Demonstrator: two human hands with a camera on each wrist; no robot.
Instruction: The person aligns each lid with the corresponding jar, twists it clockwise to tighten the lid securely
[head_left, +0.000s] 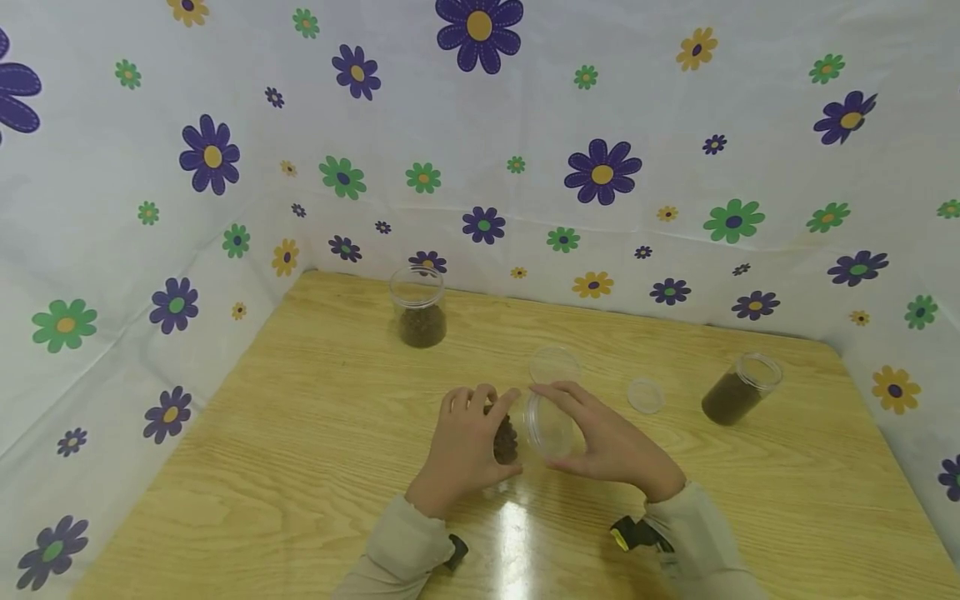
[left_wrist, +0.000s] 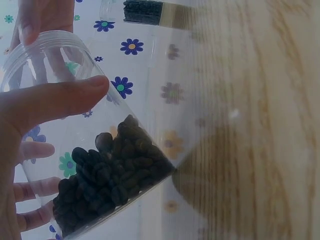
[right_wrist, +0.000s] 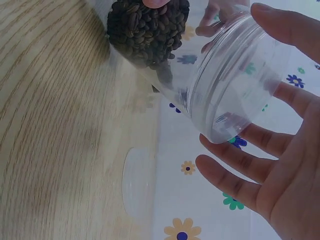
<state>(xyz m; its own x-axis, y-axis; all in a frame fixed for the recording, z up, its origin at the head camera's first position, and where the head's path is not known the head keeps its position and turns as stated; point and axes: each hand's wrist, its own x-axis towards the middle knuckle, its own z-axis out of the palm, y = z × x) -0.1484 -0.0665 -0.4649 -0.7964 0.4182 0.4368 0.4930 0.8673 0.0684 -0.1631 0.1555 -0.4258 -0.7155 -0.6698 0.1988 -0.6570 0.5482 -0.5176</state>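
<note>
A clear jar part filled with dark coffee beans is tipped over, its mouth towards my right hand. Its lower edge comes right down at the wooden table top. My left hand grips the body of the jar, thumb on one side and fingers on the other. With thumb and fingers spread round the threaded rim, my right hand holds the mouth end. In the head view, the left hand hides much of the beans.
Two clear round discs, a larger one and a smaller one, lie beyond my right hand. Clear jars with dark contents stand at the back left and at the right. Flower-patterned cloth surrounds the wooden table.
</note>
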